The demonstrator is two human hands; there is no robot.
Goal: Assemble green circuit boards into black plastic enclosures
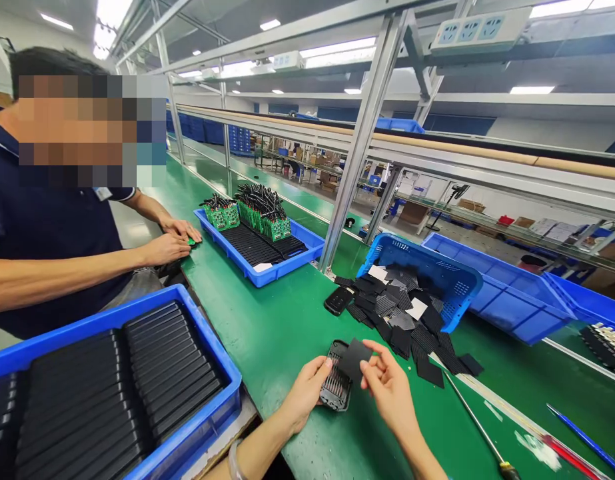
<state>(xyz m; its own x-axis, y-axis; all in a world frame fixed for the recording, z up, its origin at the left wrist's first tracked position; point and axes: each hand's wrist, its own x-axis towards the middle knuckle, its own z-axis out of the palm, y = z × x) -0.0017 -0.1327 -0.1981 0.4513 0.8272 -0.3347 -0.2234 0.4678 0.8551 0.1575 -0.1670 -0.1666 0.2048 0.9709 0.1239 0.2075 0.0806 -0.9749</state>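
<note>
My left hand grips a black plastic housing by its left edge; its ribbed inner side faces up. Between the thumb and fingers of my right hand is a thin black square sheet, held over the upper right part of the housing and hiding some of it. Whether sheet and housing touch, I cannot tell. Just beyond my hands, a heap of similar black sheets spills out of a tipped blue basket. Beside the heap lies a dark oval device.
A blue tray holds green circuit boards and black parts. Another blue tray, filled with black casings, stands at left. A co-worker handles a small green board. A screwdriver and a blue pen lie at right.
</note>
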